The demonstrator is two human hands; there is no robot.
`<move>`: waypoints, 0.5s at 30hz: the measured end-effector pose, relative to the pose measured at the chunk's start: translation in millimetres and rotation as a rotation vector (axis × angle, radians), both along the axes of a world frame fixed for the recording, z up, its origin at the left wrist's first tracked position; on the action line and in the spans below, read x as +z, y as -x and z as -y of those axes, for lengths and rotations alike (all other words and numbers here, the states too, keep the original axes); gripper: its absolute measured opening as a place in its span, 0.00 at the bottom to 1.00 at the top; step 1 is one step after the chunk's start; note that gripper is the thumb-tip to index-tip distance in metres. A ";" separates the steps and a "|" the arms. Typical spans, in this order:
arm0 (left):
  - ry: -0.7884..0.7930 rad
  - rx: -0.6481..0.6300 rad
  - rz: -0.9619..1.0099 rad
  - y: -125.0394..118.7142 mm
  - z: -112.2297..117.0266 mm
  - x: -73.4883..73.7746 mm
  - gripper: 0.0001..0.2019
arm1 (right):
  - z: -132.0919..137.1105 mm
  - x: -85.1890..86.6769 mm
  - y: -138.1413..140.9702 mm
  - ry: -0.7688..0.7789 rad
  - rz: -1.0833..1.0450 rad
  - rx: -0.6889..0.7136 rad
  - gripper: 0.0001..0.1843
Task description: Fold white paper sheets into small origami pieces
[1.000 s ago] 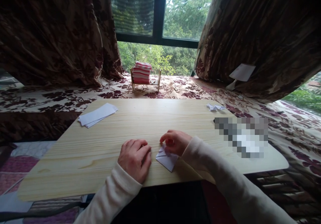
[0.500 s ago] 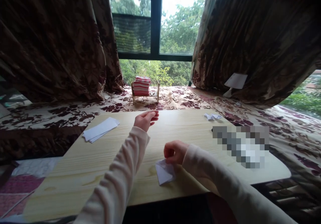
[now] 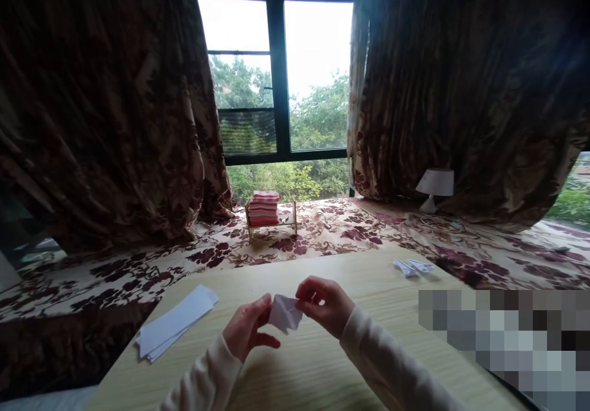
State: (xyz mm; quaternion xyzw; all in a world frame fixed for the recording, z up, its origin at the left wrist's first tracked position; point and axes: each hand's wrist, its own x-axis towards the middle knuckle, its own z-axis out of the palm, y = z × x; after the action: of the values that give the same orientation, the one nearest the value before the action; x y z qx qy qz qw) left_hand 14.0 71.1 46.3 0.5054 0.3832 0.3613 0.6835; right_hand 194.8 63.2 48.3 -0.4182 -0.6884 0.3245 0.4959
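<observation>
A small folded piece of white paper (image 3: 286,314) is held up over the pale wooden table, its creases catching the light. My right hand (image 3: 325,305) pinches its right edge between thumb and fingertips. At the paper's left edge is my left hand (image 3: 249,328), fingers apart and open; whether its fingertips touch the paper I cannot tell. To the left lies a stack of white paper strips (image 3: 177,324) on the table. Small folded white paper pieces (image 3: 412,268) sit near the table's far right corner.
The wooden table (image 3: 350,362) borders a floral-covered ledge (image 3: 322,223). On that ledge stand a small rack (image 3: 295,217) with folded pink-striped cloths (image 3: 264,208) and a white lamp (image 3: 434,183). A pixelated patch covers the table's right side.
My right hand has lifted the folded paper off the table. My left hand has come down beside it. The camera view has tilted upward.
</observation>
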 end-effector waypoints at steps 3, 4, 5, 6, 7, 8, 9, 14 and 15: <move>0.004 0.062 -0.008 -1.3 1.8 -2.5 0.22 | 3.3 -9.5 4.1 -0.111 0.052 -0.044 0.04; 0.020 0.088 -0.011 -2.5 2.3 -4.0 0.21 | 4.7 -12.2 4.8 -0.146 0.067 -0.042 0.05; 0.040 0.112 -0.010 -3.9 2.9 -5.7 0.19 | 5.9 -14.7 5.2 -0.177 0.082 -0.032 0.05; 0.062 0.132 -0.006 -5.5 3.6 -7.6 0.18 | 6.7 -16.9 5.2 -0.202 0.096 -0.022 0.06; 0.081 0.148 0.000 -7.2 4.5 -9.5 0.17 | 7.2 -18.9 4.8 -0.219 0.109 -0.012 0.06; 0.095 0.163 0.005 -9.0 5.4 -11.3 0.17 | 7.3 -20.6 4.2 -0.230 0.119 -0.007 0.07; 0.103 0.174 0.007 -10.8 6.3 -13.0 0.16 | 7.2 -22.2 3.2 -0.235 0.127 -0.005 0.07; 0.121 0.225 -0.017 -19.3 10.4 -19.3 0.17 | 4.6 -27.6 -3.0 -0.238 0.159 -0.017 0.07; 0.133 0.243 -0.018 -20.7 10.9 -20.3 0.17 | 4.1 -28.3 -4.0 -0.237 0.163 -0.017 0.07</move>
State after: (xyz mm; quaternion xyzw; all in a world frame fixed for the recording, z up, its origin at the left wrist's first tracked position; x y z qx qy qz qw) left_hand 34.7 60.2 26.0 0.4121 0.4706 0.4109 0.6632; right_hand 198.8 59.1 20.0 -0.3874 -0.7564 0.2019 0.4868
